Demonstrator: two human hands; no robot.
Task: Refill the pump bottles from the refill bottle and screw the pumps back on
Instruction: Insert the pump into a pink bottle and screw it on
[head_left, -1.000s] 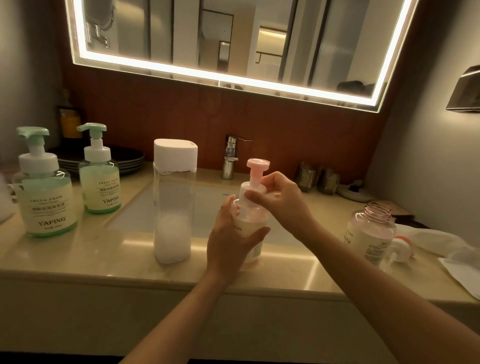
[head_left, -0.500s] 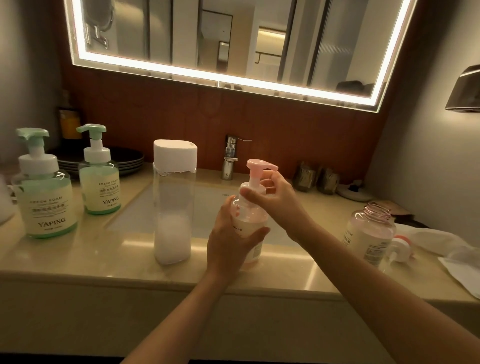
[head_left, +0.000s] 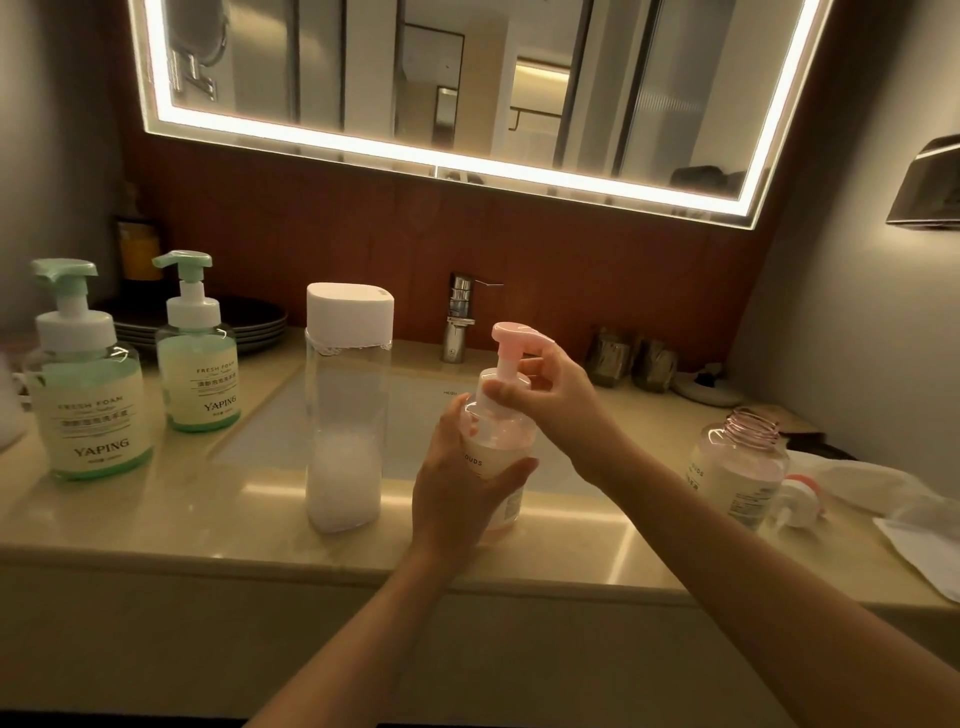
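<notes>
A pink pump bottle (head_left: 501, 452) stands on the counter in front of the sink. My left hand (head_left: 457, 486) grips its body. My right hand (head_left: 556, 397) pinches the white collar of its pink pump (head_left: 514, 340). To the left stands the tall clear refill bottle (head_left: 347, 410) with a white cap, about a third full. At the right a second pink bottle (head_left: 737, 467) stands open, its pump (head_left: 797, 501) lying beside it. Two green pump bottles, a near one (head_left: 85, 379) and a farther one (head_left: 200, 353), stand at the left with pumps on.
The sink basin (head_left: 415, 415) and tap (head_left: 460, 317) lie behind the bottles. Dark plates (head_left: 254, 322) are stacked at the back left. Two wrapped glasses (head_left: 631, 364) stand at the back right. White cloth or plastic (head_left: 904, 504) lies at the far right.
The pink pump head has turned from facing sideways toward pointing right as my right hand twists the collar. My left hand keeps hold of the bottle in the same spot.
</notes>
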